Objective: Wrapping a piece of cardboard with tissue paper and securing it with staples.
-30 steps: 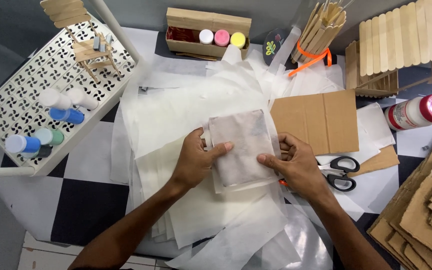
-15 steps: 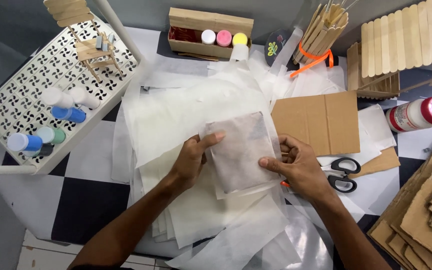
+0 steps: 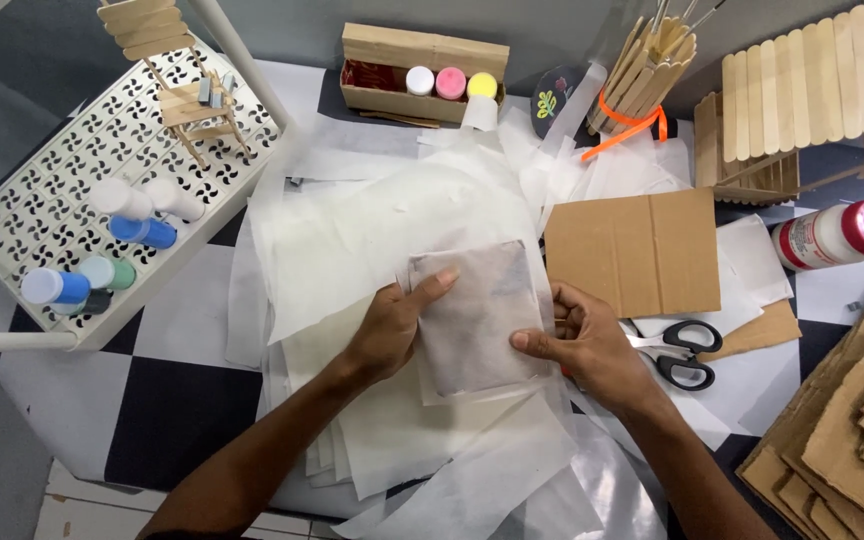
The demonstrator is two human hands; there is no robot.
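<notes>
Checkered black-and-white bench point(image 3: 167, 400), buried in loose tracing paper sheets point(image 3: 372, 230), and mid-pile sits the paper-wrapped square packet point(image 3: 477, 315), pinned from both sides so the wrap stays flat. Left hand point(image 3: 392, 325) presses fingers flat over its edge; right hand point(image 3: 587, 345) pinches the opposite edge in a narrow grip. Scissors point(image 3: 677, 350) lie just beside the right hand, below the cardboard sheet point(image 3: 632, 250).

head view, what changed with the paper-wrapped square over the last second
The paper-wrapped square tilted slightly, its top edge swinging from level to slanted. The left hand shifted its thumb up along the square's left edge; the right hand kept its grip on the lower right side. The scissors, cardboard sheet and paint bottles stayed put.
</notes>
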